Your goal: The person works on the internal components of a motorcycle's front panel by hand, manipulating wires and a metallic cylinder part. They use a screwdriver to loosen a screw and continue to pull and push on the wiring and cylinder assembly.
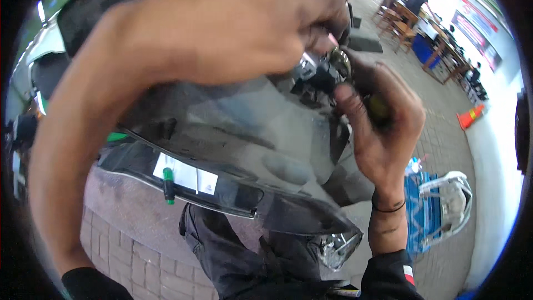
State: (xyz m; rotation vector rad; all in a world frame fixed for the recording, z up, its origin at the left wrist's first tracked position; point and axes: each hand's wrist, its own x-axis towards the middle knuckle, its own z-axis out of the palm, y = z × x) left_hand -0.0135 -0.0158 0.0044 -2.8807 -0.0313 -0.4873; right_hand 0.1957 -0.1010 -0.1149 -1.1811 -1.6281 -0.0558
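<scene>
My left arm reaches across the top of the view, and my left hand (319, 8) is curled closed above a dark part. A thin pinkish thing (333, 39) shows at its fingers, blurred, so what it grips cannot be made out. From the right, my right hand (386, 116) closes round a small black part with shiny metal (325, 76), its thumb pressed against the side. A brass-coloured ring (344, 62) shows between the two hands. Both hands are above a dark, glossy vehicle body panel (244, 128).
A green-handled screwdriver (169, 186) lies over white paper (206, 181) on the panel's near ledge. On the paved floor to the right are a blue patterned seat with a pale frame (449, 205) and an orange cone (471, 118). Further off, a person (417, 0) stands by wooden chairs.
</scene>
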